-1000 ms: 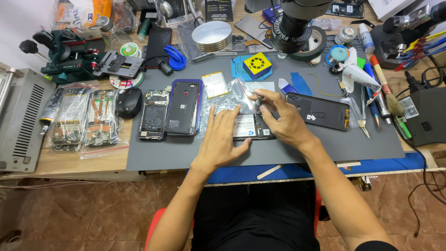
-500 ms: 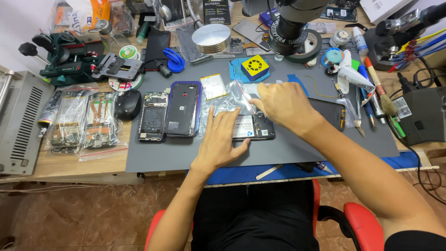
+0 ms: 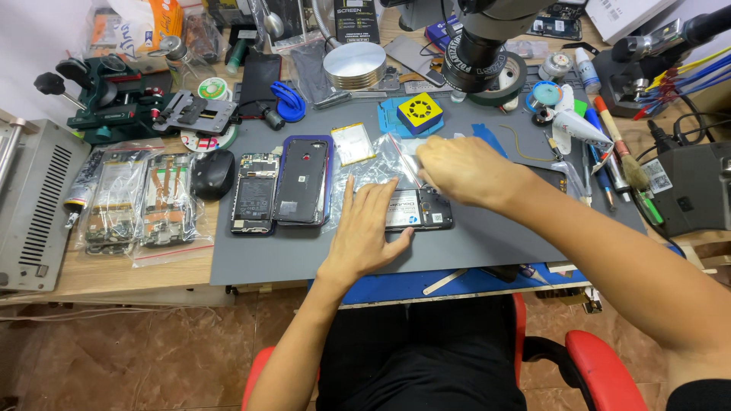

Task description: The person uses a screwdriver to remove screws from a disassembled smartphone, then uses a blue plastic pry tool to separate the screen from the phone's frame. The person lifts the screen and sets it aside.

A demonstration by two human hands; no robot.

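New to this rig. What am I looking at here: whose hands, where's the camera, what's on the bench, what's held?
There is no machine: a seated person works with bare hands, filmed by one camera worn on their head and looking down at a workbench.

The left hand lies flat on the grey mat, pressing beside an opened phone. The right hand hovers over that phone, fingers pinched near a clear plastic bag; whether it grips anything is hidden.

Further left lie a phone in a dark case, a bare phone frame and a black mouse. A microscope head hangs above; brushes and pens lie at the right.
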